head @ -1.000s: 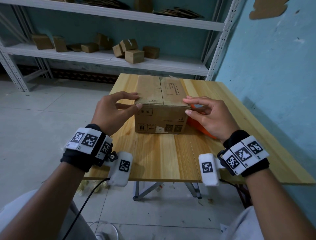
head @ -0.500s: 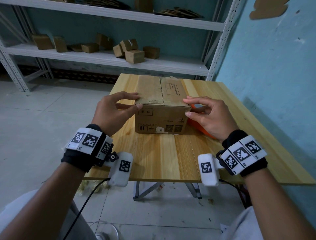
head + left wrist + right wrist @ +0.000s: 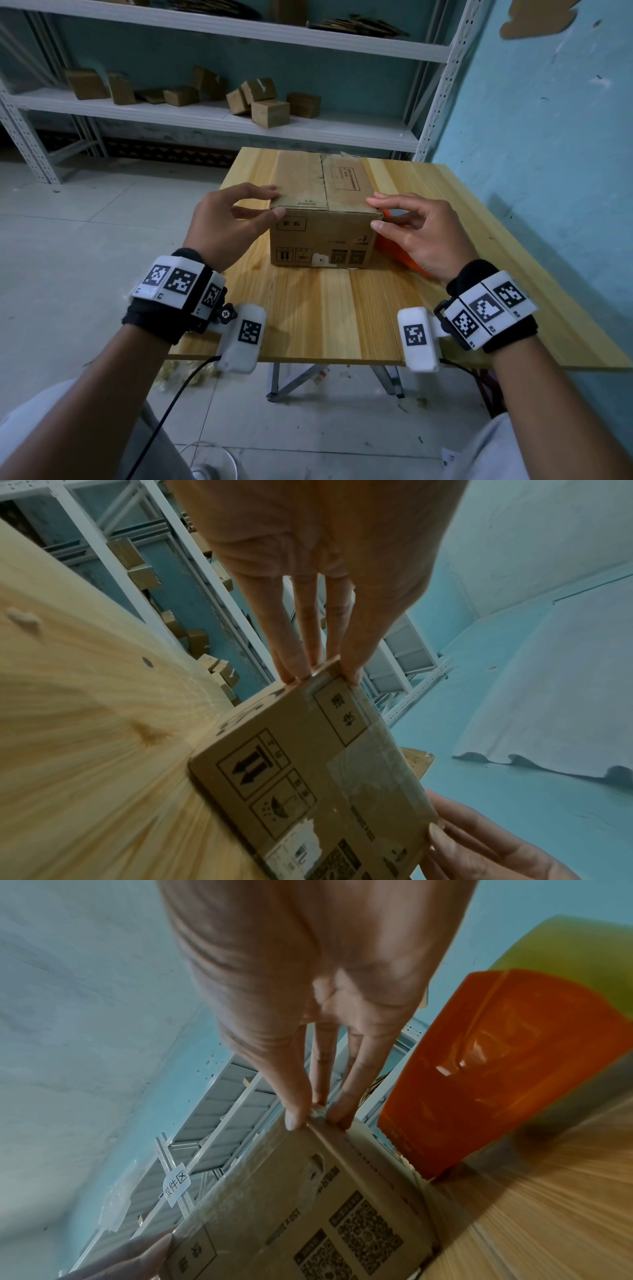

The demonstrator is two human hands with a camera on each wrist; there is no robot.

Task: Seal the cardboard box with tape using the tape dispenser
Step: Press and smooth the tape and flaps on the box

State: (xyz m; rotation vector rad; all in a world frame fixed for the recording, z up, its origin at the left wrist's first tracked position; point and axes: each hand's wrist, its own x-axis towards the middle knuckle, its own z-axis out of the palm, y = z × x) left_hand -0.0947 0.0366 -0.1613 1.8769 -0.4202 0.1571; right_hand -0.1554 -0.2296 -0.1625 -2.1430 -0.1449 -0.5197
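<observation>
the cardboard box (image 3: 308, 791) is showing up-arrow and umbrella handling symbols plus a boxed two-character chinese mark; its qr codes are facing the right wrist view. a white tag (image 3: 176, 1184) on the shelf upright is reading "取件区".

Cardboard box (image 3: 325, 219) on the wooden table (image 3: 342, 308), flaps closed, seam running away along the top. Left hand (image 3: 227, 222) pinching the near left top corner, fingers on top, thumb on the front face. Right hand (image 3: 416, 228) pinching the near right top corner likewise. Orange object (image 3: 399, 251) under the right grip, beside the box. Shelf (image 3: 205, 116) with small cartons well beyond both grips.
</observation>
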